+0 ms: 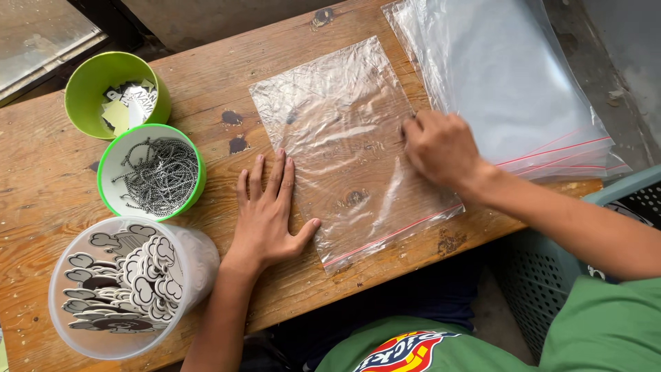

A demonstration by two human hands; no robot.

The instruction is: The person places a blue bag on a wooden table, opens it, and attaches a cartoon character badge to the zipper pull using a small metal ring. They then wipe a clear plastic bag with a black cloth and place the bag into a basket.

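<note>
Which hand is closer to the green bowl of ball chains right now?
Left. The left hand lies flat just right of the chain bowl; the right hand is farther off, across the clear bag.

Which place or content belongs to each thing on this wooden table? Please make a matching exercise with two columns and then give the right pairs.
Things:
1. clear tub
2. white bowl with green rim
3. left hand
4. stack of clear bags

Descriptions:
A. flat on the table, at the left edge of the single clear bag
B. holds grey ball chains
C. lies at the table's far right corner
D. holds cloud-shaped cutouts

Pairs: 1-D, 2-B, 3-A, 4-C
</note>
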